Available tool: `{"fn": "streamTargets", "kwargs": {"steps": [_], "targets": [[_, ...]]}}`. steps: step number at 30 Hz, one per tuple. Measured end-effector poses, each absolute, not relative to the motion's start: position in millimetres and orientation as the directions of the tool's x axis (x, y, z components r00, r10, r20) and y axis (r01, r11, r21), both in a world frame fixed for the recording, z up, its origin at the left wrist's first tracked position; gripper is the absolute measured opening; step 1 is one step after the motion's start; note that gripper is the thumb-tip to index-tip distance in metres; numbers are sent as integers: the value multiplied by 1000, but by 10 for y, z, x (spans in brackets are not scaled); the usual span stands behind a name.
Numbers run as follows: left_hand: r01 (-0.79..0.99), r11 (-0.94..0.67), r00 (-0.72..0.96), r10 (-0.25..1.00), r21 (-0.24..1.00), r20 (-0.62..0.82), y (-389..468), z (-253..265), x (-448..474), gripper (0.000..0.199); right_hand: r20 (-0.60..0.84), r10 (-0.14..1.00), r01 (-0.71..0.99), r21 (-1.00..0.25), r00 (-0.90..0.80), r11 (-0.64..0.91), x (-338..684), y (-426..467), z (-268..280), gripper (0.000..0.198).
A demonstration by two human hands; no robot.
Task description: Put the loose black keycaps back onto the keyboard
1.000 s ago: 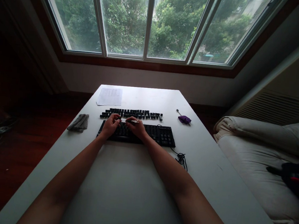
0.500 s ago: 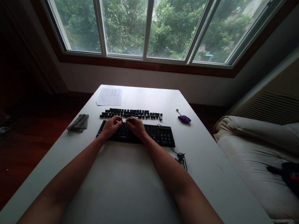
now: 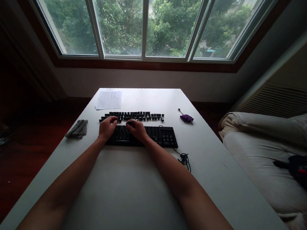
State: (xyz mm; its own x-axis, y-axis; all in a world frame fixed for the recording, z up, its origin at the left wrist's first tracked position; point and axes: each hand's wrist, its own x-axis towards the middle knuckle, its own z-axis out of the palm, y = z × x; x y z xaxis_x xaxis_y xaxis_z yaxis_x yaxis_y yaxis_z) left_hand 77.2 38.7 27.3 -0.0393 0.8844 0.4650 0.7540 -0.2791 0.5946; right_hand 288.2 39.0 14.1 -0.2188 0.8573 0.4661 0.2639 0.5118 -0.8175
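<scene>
A black keyboard (image 3: 164, 136) lies on the white table in front of me. My left hand (image 3: 107, 127) is over its left end, fingers curled in a pinch near the loose keycaps; whatever is between the fingertips is too small to make out. Above the keyboard's middle, my right hand (image 3: 137, 129) is closed on a thin, shiny tool whose exact kind does not show. Just behind the keyboard, several black keycaps (image 3: 142, 114) are laid out in rows, partly hidden by my hands.
A grey cloth (image 3: 77, 129) lies left of the keyboard, and a sheet of paper (image 3: 109, 100) at the far left of the table (image 3: 123, 192). On the right are a purple item (image 3: 186, 118) with a thin stick and the coiled cable (image 3: 184, 159). A sofa (image 3: 248, 150) stands beyond.
My left hand has moved left, away from my right hand, toward the keyboard's left end. My right hand stays over the middle with the tool. The whole view has shifted and tilted slightly.
</scene>
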Motion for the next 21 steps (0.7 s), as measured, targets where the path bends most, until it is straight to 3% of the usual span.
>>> {"fn": "streamTargets", "kwargs": {"steps": [4,10,21], "targets": [[837,-382,168,862,393,479,533,289,763,26,453,864,283,-818,-221,501,2878,384,141,19],[855,-455,326,845,250,424,772,279,823,22,449,867,315,-808,-216,497,2884,373,149,20],[893,-417,344,874,166,345,954,239,869,20,413,910,251,-880,-10,402,2917,366,183,26]]}}
